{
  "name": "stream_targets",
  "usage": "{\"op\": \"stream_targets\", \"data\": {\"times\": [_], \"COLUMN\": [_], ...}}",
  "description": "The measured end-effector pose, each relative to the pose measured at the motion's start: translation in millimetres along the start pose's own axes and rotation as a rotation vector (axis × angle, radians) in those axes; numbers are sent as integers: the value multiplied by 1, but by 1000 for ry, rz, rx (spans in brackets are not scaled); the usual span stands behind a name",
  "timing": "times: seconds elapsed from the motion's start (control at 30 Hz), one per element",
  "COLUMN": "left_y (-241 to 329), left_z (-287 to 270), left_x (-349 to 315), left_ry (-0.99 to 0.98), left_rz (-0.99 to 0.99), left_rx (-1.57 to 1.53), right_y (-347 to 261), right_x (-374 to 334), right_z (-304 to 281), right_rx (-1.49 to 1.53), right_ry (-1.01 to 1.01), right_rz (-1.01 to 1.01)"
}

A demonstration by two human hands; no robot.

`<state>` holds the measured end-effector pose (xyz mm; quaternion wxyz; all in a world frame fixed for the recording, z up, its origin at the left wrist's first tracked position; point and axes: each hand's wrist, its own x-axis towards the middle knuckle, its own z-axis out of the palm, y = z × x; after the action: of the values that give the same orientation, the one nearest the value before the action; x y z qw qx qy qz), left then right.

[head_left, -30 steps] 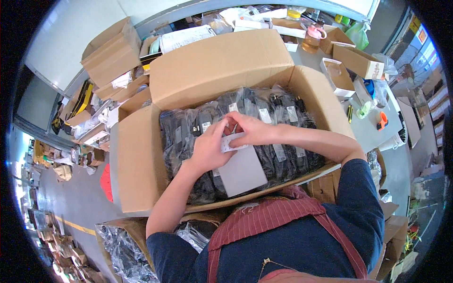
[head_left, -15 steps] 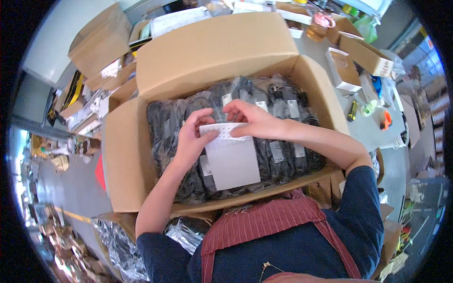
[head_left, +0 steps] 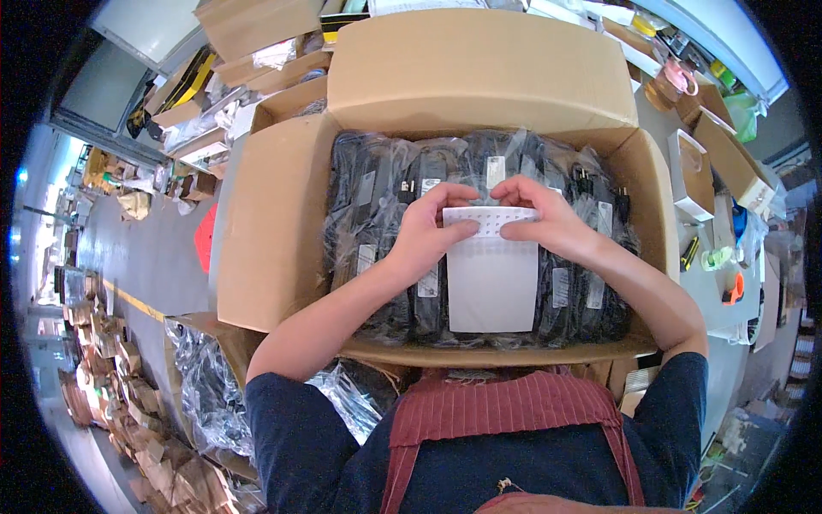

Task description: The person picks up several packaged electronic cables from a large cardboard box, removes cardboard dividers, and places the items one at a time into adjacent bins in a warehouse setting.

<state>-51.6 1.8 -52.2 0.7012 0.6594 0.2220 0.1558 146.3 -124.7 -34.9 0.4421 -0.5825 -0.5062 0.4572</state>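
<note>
While both hands, left hand (head_left: 424,231) and right hand (head_left: 548,224), pinch the white label sheet (head_left: 492,274) at frame centre over bagged black cables (head_left: 385,197) in the cardboard box (head_left: 282,231), each grip is closed on its top edge. Advice: peel slowly, keeping the sheet flat.

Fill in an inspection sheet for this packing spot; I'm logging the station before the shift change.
Surface: grey table at right, mostly covered.
Job's things: open carton packed with black bagged items; white sheet held over them.
Clutter: small boxes, tape roll, orange tool on the table; clear bags and flat cardboard at lower left.
Grippers: left hand and right hand pinch the sheet's top edge.
Cables: cannot tell what the bags hold.
Surroundings: more cartons behind; grey floor with a yellow line.
</note>
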Motion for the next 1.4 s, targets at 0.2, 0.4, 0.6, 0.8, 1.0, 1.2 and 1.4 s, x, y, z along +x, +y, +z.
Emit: {"op": "stream_targets", "data": {"times": [0.2,0.4,0.6,0.8,1.0,1.2,1.4], "left_y": [0,-1,9,-9,-14,11,22], "left_z": [0,1,2,-1,3,-1,-5], "left_x": [0,-1,-1,0,0,0,1], "left_ry": [5,10,22,1,13,21,32], "left_rz": [-12,-33,-14,-17,-21,-82,-74], "left_rx": [-57,-74,-151,22,59,-28,-53], "right_y": [-7,-8,-16,-12,-7,-14,-15], "right_x": [1,0,1,3,1,1,2], "right_z": [-1,-6,-8,-10,-9,-11,-18], "right_rx": [61,92,187,75,-183,-53,193], "right_ry": [56,48,80,-16,-70,2,-30], "right_rz": [35,73,86,86,34,84,110]}}
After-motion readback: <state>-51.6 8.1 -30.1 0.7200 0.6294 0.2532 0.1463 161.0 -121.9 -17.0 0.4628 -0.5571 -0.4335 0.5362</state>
